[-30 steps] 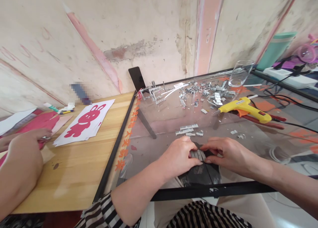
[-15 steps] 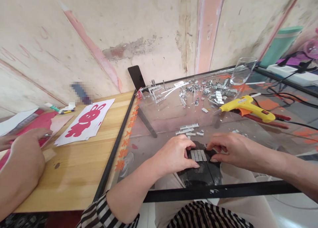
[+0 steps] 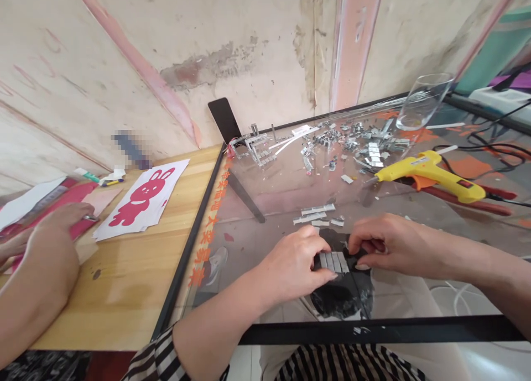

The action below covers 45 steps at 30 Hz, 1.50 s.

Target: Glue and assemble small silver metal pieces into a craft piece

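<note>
My left hand [image 3: 295, 265] and my right hand [image 3: 384, 243] meet near the front edge of a glass table [image 3: 290, 187]. Between their fingertips lies a short row of small grey strips [image 3: 333, 261] on a dark piece [image 3: 340, 292]. Both hands have curled fingers pressing on that row from either side. A few loose grey strips [image 3: 317, 215] lie just beyond my hands.
A yellow glue gun [image 3: 431, 170] lies at the right with red-handled pliers [image 3: 493, 196] behind it. A heap of metal scraps [image 3: 352, 143] and a tipped drinking glass [image 3: 423, 102] sit further back. On the wooden table [image 3: 136, 270], another person's hand [image 3: 50, 243] rests near a red rabbit paper cut-out [image 3: 141, 198].
The view has shifted slightly. My hands stay on the row of strips, with the right fingers curling in a little more. The other person's hand has moved a little over the red paper.
</note>
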Each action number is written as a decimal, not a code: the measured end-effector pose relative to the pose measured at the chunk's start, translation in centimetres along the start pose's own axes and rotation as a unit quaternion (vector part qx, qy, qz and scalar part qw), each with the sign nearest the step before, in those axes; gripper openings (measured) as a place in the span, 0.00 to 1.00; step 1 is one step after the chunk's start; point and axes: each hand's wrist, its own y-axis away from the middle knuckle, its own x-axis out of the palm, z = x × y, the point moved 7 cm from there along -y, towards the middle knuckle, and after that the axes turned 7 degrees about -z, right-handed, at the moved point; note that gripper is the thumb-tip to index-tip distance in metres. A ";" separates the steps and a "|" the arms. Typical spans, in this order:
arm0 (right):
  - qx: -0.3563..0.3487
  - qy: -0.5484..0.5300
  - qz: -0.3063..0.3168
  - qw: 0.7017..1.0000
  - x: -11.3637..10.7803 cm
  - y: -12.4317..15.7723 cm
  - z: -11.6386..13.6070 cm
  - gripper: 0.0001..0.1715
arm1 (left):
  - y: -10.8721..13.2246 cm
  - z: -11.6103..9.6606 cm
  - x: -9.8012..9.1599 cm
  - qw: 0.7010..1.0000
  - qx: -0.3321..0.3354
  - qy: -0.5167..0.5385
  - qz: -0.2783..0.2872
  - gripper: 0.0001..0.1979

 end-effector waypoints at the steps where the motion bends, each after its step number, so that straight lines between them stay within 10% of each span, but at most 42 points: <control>1: -0.001 -0.002 -0.011 1.000 -0.1 0.1 0.0 0.03 | 0.0 0.0 -0.1 1.000 -0.002 0.002 -0.006 0.12; 45: -0.022 0.050 -0.038 0.998 0.8 0.1 0.6 0.08 | -0.2 0.0 -0.2 0.999 -0.026 -0.029 -0.025 0.11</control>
